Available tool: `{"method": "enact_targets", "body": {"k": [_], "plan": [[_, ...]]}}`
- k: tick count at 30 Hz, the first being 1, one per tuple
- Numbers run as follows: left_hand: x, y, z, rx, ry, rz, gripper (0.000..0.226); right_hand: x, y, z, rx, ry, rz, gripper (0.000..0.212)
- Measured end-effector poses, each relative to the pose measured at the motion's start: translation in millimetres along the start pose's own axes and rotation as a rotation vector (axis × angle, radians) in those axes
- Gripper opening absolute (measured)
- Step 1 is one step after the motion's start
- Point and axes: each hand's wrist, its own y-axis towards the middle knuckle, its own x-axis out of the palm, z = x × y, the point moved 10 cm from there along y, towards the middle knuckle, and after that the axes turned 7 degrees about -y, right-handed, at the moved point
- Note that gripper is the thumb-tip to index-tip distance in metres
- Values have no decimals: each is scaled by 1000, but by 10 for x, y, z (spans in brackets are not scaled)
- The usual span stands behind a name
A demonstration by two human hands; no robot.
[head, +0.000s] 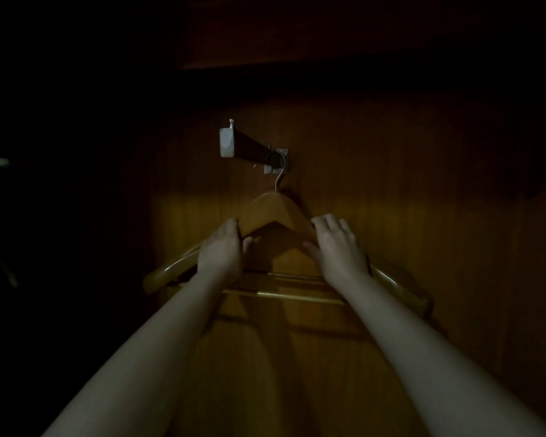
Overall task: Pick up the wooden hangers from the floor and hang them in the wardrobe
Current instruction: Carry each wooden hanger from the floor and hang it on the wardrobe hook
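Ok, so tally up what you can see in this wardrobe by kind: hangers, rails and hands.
wooden hanger: 1 (two crossbars show low down, so a second one behind it can't be ruled out)
rail: 1
hands: 2, the left hand and the right hand, both gripping the hanger
Total: 4

The wardrobe [407, 222] shows a brown wood-grain back wall, warmly lit at the middle and fading to near black at the edges. A dark rail [249, 143] with a pale end juts from a square bracket [284, 152]. A shadowed shelf [297, 45] crosses above.
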Motion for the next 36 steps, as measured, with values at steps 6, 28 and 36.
{"method": "enact_targets", "body": {"k": [6, 28, 36], "plan": [[3, -318, 71, -29, -10, -16, 70, -111, -211, -38, -28, -166, 2, 62], [1032, -3132, -109, 103, -29, -677, 43, 743, -2940, -100, -81, 52, -544, 37], [1782, -4230, -633, 77, -104, -1178, 30, 1192, -4442, -143, 34, 87, -924, 28]]}}
